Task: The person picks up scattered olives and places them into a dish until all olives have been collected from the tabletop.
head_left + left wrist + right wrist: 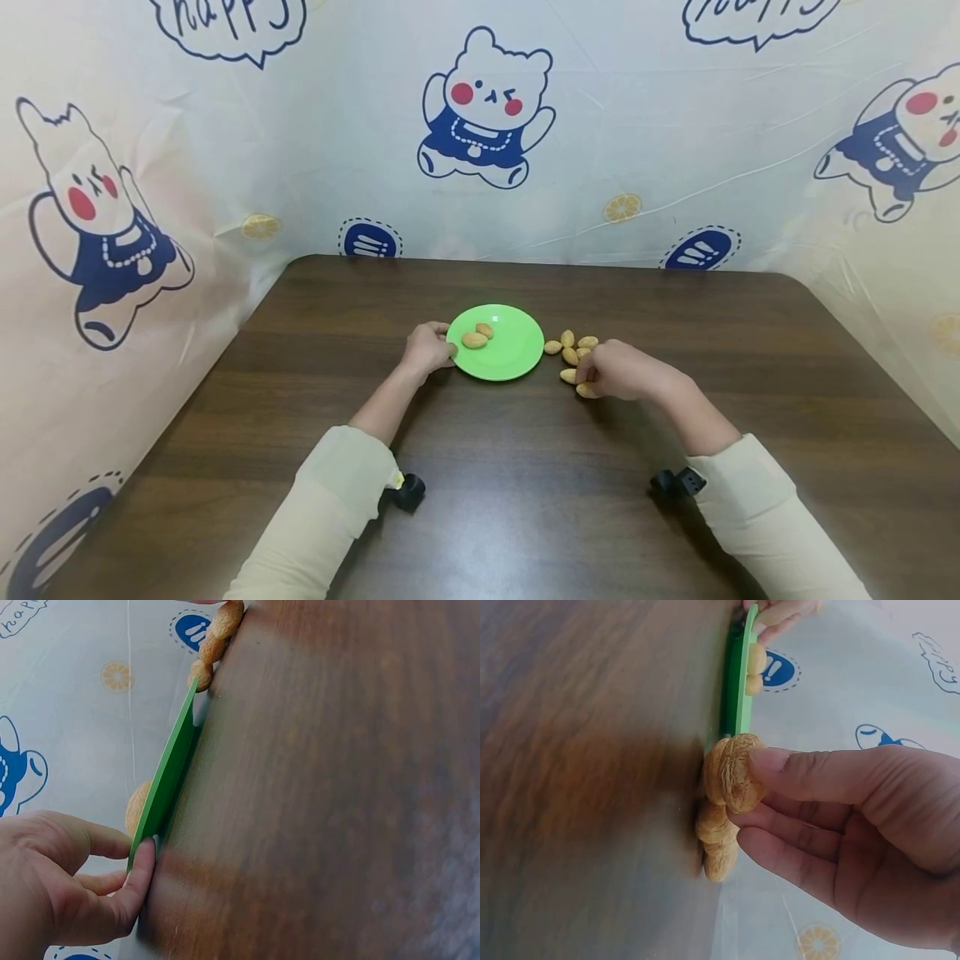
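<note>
A light green plate [506, 354] lies on the table with two walnuts on its left half, one walnut [474, 340] in front of the other. My left hand [430, 348] pinches the plate's left rim; the left wrist view shows the thumb and fingers on either side of the edge. Right of the plate lies a loose group of several walnuts [567, 339]. Over the near side of that group, my right hand [622, 371] pinches a wrinkled walnut [744, 772] between thumb and fingers. Other walnuts [720, 859] lie just behind it, partly hidden by the hand.
The dark wooden table [510, 483] ends at a back edge against a printed cloth [337, 142] with cartoon figures, which also hangs along both sides. A small black camera sits at each wrist, the left camera [409, 493] close above the tabletop.
</note>
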Demonstrator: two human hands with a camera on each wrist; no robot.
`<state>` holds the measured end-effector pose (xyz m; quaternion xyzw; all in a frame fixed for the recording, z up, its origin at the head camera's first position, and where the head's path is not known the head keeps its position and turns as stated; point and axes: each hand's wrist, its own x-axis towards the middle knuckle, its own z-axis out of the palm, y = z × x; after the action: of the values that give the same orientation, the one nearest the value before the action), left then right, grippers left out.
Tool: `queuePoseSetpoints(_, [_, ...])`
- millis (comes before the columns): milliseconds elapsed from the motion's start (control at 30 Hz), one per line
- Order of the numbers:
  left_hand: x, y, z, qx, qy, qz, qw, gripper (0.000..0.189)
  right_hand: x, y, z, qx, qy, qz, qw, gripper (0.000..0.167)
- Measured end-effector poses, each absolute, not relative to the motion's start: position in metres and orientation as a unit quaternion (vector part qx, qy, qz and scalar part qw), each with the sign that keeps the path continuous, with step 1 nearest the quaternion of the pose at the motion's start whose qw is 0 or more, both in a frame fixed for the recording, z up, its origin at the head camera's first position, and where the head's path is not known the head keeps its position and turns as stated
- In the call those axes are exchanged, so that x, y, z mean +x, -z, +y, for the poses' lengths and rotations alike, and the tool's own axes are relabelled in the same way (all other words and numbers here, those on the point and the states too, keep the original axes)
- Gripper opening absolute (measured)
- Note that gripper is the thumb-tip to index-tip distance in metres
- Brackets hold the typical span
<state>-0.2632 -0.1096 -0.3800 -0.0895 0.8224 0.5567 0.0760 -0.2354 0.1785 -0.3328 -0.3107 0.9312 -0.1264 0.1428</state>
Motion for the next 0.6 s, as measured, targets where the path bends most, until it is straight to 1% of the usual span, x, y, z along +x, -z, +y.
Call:
queuePoseSetpoints(267, [-0.263,0.379,-0.110,-0.094,-0.557,0.821,0.079,0.048,-0.235,0.327,0.170,-0.325,0.133,0.928,0.127,0.008])
queuePoseSetpoints(400, [-0.263,0.379,-0.111,-0.093,-0.555,0.823,0.079,0.048,-0.236,0.325,0.166,-0.343,0.129,0.924,0.109,0.009])
queuePoseSetpoints(600, [-0.264,0.381,-0.111,-0.094,-0.555,0.823,0.078,0.049,-0.240,0.324,0.160,-0.357,0.133,0.920,0.090,0.004])
